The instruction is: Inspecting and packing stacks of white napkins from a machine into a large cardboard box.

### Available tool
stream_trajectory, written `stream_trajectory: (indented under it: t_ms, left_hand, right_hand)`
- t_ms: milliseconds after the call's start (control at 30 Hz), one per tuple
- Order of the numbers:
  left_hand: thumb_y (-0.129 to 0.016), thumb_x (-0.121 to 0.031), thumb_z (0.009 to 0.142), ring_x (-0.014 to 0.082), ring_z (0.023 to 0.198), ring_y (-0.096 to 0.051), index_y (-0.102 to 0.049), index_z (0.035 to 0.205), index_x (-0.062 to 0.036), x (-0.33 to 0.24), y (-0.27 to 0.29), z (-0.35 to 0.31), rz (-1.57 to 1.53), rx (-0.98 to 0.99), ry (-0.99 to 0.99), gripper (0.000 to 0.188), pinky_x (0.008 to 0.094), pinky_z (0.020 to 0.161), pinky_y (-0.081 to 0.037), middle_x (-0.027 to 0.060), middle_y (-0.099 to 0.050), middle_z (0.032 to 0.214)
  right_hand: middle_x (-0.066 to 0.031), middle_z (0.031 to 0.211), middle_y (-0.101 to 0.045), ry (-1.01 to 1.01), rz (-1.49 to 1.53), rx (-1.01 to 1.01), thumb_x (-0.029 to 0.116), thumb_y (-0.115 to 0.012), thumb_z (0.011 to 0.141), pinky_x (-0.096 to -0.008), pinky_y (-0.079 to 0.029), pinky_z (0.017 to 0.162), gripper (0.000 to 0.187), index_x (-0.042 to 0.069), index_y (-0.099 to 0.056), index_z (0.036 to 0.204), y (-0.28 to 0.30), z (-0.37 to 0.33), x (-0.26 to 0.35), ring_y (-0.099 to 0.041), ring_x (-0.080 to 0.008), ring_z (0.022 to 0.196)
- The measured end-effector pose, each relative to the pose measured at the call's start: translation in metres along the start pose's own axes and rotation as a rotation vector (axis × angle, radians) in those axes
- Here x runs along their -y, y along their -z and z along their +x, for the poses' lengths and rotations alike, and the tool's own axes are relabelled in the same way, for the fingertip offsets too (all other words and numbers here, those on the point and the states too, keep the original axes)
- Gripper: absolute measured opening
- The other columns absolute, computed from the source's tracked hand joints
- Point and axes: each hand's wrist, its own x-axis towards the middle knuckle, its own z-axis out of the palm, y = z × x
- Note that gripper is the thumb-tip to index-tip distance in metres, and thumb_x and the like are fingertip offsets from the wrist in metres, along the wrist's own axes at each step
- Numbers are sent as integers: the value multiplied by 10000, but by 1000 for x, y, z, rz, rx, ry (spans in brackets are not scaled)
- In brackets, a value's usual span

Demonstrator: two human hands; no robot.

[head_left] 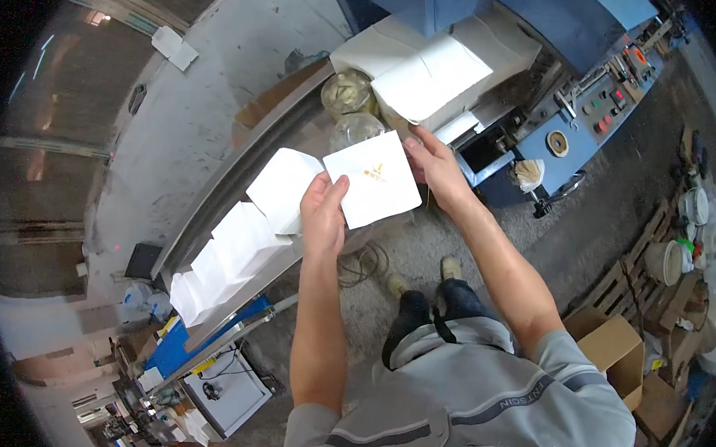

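Note:
A square white paper napkin [378,198] with a small gold print, possibly a stack, is held up in front of me. My left hand [324,212] grips its left edge, the thumb lying on top. At the upper right edge is my right hand [438,169], with its thumb against the napkin and its index finger reaching past the corner; the other fingers are partly hidden. Just left of my left hand, white napkin stacks [244,234] stand in a row along a metal table [210,220]. Beyond the held napkin are clear plastic containers [348,93].
More white stacks [435,75] lie at the far end by a blue machine [579,13] with a button panel [601,114]. At the right are a cardboard box [607,347], a wooden pallet [623,265] and buckets [664,262]. A cable [365,264] coils on the floor.

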Motion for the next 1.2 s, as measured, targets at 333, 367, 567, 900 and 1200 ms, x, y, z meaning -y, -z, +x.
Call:
stream_trajectory:
  t_ms: [333,367,567,900,1200]
  left_hand:
    - [-560,-51,944,178,958,-640,-508,1192,70,2,-7,4,15,-3,7,281,287,843,-511,159,-654,1080]
    - [-560,-51,944,178,958,-640,-508,1192,70,2,-8,5,12,-3,8,281,287,843,-511,159,-654,1080]
    - [-570,-50,938,176,954,-648,-498,1207,75,3,-10,9,35,-6,52,305,287,824,-522,168,-656,1094]
    - [-626,-37,897,127,822,-651,-560,1168,75,7,-22,16,364,6,-55,300,245,697,-516,108,-690,959]
    - [-665,-101,821,236,945,-660,-706,998,-19,-41,-54,86,972,98,-584,200,320,854,-499,122,-703,1018]
  right_hand:
    - [-40,1065,-648,-39,33,99,383,-594,954,-233,-508,738,528,17,-487,1320,12,7,0,-621,-84,847]
    - [-39,1054,-652,-43,-11,111,368,-620,941,-230,-508,721,517,5,-521,1295,13,8,0,-617,-76,826]
    - [-45,919,-697,26,-128,177,218,-695,892,-219,-488,682,329,-34,-672,1101,17,11,-2,-615,-71,776]
    - [-68,889,-706,236,-246,-88,173,-654,906,-242,-487,702,274,-66,-683,1037,20,23,-20,-609,-88,785]
    - [-46,863,-695,290,-200,-174,136,-681,890,-241,-467,676,233,-64,-677,1010,14,28,-31,-589,-79,750]
